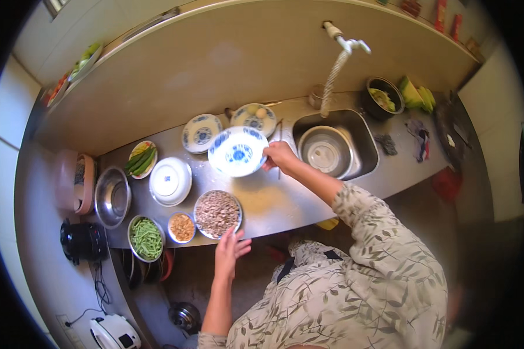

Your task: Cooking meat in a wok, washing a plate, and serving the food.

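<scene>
My right hand grips the right rim of a white plate with blue floral decoration, held above the steel counter. Nothing lies on this plate. My left hand is at the counter's front edge, fingers spread, its fingertips at the near rim of a plate of chopped greyish-pink food, perhaps meat; whether they touch it I cannot tell. To its left stands a small bowl of chopped golden-brown food. Farther left is a metal bowl of cut green beans. An upturned white bowl sits behind these.
Patterned plates, a plate with eggs and a plate of green peppers line the back. An empty steel bowl stands left. On the right, a sink holds a metal basin beneath a hose tap.
</scene>
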Demonstrator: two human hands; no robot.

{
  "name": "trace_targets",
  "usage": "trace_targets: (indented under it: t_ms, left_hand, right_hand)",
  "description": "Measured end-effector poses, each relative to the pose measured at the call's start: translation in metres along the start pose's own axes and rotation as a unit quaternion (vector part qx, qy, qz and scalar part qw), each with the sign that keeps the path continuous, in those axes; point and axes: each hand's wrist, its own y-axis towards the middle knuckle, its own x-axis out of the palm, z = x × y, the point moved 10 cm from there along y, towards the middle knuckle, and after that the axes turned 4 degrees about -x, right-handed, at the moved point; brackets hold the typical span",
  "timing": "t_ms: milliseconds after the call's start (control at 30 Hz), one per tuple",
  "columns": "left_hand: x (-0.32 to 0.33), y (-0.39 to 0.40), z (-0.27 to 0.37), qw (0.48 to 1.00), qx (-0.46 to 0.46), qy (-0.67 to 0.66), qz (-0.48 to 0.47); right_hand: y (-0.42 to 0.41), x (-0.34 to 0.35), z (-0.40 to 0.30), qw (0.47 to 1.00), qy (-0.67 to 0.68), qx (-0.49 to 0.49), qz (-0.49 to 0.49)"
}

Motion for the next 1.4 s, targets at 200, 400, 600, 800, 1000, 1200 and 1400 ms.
trace_targets:
  t_ms: [200,400,600,800,1000,1200,1400]
  left_hand:
    - [0.129,0.063,0.022,0.968,-0.093,-0.181,-0.15]
    - [0.207,0.104,-0.008,0.986,-0.119,-0.09,-0.077]
    - [0.253,0.16,-0.019,0.992,-0.122,-0.02,-0.023]
    - [0.288,0.183,-0.012,0.991,-0.133,-0.031,-0.002]
    - [0.293,0.2,-0.011,0.99,-0.135,-0.049,0.014]
    - [0.298,0.201,-0.004,0.988,-0.122,-0.087,0.037]
    - [0.302,0.221,-0.011,0.988,-0.107,-0.112,0.008]
  right_hand:
    - [-0.122,-0.093,0.011,0.996,-0.062,0.049,-0.039]
    - [-0.122,-0.235,-0.053,0.959,-0.28,0.028,0.035]
    - [-0.075,-0.295,-0.321,0.924,-0.197,-0.231,0.233]
    - [0.022,-0.278,-0.361,0.848,-0.441,-0.173,0.238]
    - [-0.006,-0.274,-0.371,0.709,-0.38,-0.533,0.262]
    - [0.001,-0.278,-0.352,0.863,-0.17,-0.456,0.139]
    - [-0.008,-0.28,-0.361,0.759,-0.273,-0.545,0.231]
